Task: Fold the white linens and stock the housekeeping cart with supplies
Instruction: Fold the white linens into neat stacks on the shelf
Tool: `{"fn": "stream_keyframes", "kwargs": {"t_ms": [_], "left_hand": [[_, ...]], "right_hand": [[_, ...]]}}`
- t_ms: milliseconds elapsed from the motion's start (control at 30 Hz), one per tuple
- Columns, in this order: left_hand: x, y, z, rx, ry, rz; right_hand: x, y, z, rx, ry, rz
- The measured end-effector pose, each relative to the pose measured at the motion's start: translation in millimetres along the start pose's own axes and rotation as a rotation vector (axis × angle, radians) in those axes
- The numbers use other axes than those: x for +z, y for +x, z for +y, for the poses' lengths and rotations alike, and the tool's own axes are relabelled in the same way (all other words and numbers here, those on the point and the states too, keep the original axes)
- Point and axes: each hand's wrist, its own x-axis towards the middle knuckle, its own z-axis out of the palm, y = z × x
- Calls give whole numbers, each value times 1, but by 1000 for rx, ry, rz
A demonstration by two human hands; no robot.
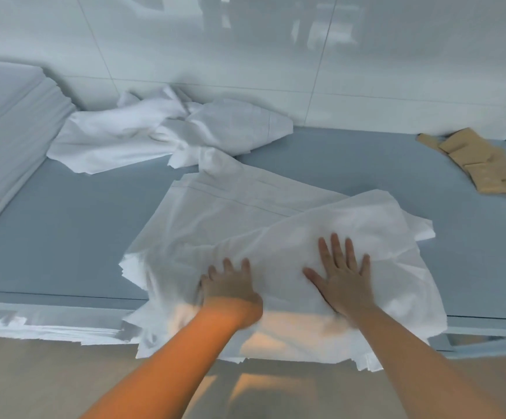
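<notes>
1. Nearest the camera, a beige floor [34, 382] runs beneath the front edge of a grey-blue bench [64, 231], where two bare forearms reach forward from the bottom of the frame.
2. A white linen [245, 225] lies partly folded on the bench, its near edge spilling over the front lip and hanging toward the floor; an upper layer is doubled over on the right side.
3. The left hand [230, 285] rests palm down on the linen at the bench's front edge, fingers spread and fairly straight; the grip is released, holding nothing, though motion blur softens the outline.
4. The right hand [340, 278] lies flat on the folded upper layer, just beside the left, fingers splayed and thumb pointing left; its grip is likewise released, pressing the cloth rather than grasping it.
5. Along the bench's front edge at left, thin white layered edges [49, 331] show below the lip; what they belong to cannot be told.
6. Farther back, a crumpled heap of white linens [167, 134] sits against the wall, its nearest corner touching the far end of the linen under the hands.
7. At far left, a tall stack of folded white linens [6, 131] stands on the bench.
8. At far right, well apart from the linens, small tan folded cloths [475, 161] lie overlapping near the bench's back corner.
9. Behind it all rises a glossy white tiled wall [396, 71] carrying dim reflections.
</notes>
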Motion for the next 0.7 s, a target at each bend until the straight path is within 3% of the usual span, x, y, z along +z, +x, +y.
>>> {"fn": "stream_keyframes", "kwargs": {"t_ms": [100, 167, 267, 300, 433, 567, 700], "left_hand": [[13, -28, -1, 84, 101, -139], [2, -25, -3, 142, -7, 40], [-29, 22, -11, 127, -187, 488], [-34, 43, -14, 174, -183, 516], [-14, 103, -22, 246, -76, 185], [8, 125, -22, 241, -72, 278], [4, 135, -22, 217, -72, 270]], "right_hand": [[2, -10, 2, -3, -23, -4], [3, -16, 6, -27, -36, -4], [4, -20, 11, -65, -55, 15], [5, -20, 14, -68, -64, 26], [5, -13, 13, 7, -23, 84], [3, 3, 18, 207, 30, 139], [3, 15, 32, 339, 110, 133]]}}
